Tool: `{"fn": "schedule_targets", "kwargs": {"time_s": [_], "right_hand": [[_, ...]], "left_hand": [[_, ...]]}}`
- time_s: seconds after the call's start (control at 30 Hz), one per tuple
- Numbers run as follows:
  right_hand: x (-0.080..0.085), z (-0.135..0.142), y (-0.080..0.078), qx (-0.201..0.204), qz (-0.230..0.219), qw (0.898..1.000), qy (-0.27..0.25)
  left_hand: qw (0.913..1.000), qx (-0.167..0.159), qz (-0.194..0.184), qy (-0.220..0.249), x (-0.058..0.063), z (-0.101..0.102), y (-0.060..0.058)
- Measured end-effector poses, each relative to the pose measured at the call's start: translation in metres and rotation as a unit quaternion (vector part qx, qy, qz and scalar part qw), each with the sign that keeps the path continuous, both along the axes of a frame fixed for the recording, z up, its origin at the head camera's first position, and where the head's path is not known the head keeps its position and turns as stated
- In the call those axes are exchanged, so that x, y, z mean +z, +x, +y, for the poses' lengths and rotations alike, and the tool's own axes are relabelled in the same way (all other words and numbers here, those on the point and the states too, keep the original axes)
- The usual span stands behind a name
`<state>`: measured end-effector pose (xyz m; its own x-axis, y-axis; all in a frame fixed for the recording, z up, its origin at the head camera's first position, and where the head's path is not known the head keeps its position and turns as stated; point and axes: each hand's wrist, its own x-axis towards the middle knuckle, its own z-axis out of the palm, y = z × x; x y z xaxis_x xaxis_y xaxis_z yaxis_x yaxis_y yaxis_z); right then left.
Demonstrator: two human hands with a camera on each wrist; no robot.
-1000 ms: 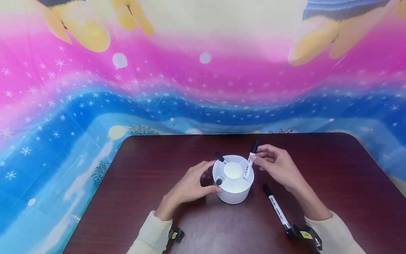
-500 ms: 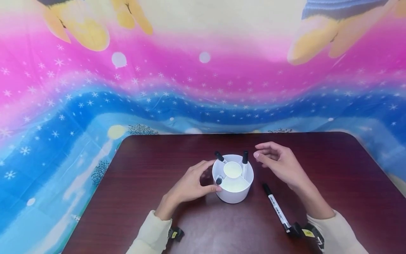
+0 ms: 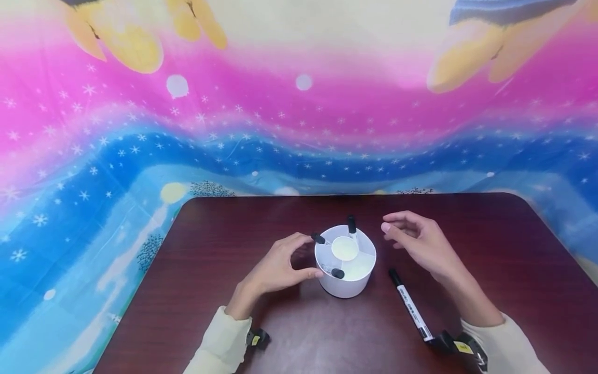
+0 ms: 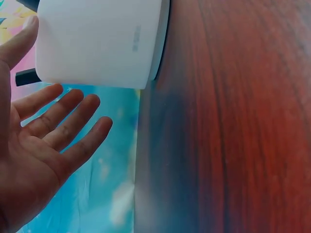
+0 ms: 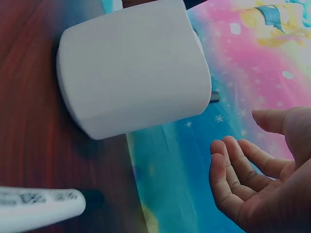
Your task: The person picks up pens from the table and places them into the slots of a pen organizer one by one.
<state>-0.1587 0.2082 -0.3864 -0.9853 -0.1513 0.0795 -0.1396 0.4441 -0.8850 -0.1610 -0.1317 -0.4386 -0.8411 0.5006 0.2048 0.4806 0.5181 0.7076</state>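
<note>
A round white divided pen holder (image 3: pixel 345 289) stands mid-table, three markers leaning in its outer compartments. Their black caps show: one cap (image 3: pixel 351 224) at the back, another cap (image 3: pixel 318 238) at the left, a third cap (image 3: pixel 337 272) at the front. My left hand (image 3: pixel 277 262) is at the holder's left side, thumb and fingertips at its rim, fingers spread and mostly straight in the left wrist view. To the right, my right hand (image 3: pixel 422 241) hovers apart from the holder with loosely bent fingers and nothing between them. A fourth white marker (image 3: pixel 411 309) with a black cap lies below it.
The dark red wooden table (image 3: pixel 308 337) has rounded far corners. Behind it hangs a colourful printed cloth (image 3: pixel 299 130). A black wrist strap (image 3: pixel 460 347) beside the right sleeve overlaps the loose marker's near end in the head view.
My right hand has let go of a marker in the holder and drawn back rightward. The holder has since turned counterclockwise, carrying its markers round; my left hand stays at its rim.
</note>
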Motion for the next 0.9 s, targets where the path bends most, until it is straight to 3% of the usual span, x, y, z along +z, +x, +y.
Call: {"fn": "schedule_targets", "kwargs": {"time_s": [0.4,0.9], "right_hand": [[-0.014,0.025,0.01,-0.003,-0.007,1.0,0.018],[-0.03,0.033,0.022,0.014,-0.038,0.999,0.028]], "left_hand": [[0.9994,-0.007,-0.024,0.025,-0.001,0.001,0.002],[0.9978,-0.018,-0.046,0.044,-0.004,0.006,0.001]]}}
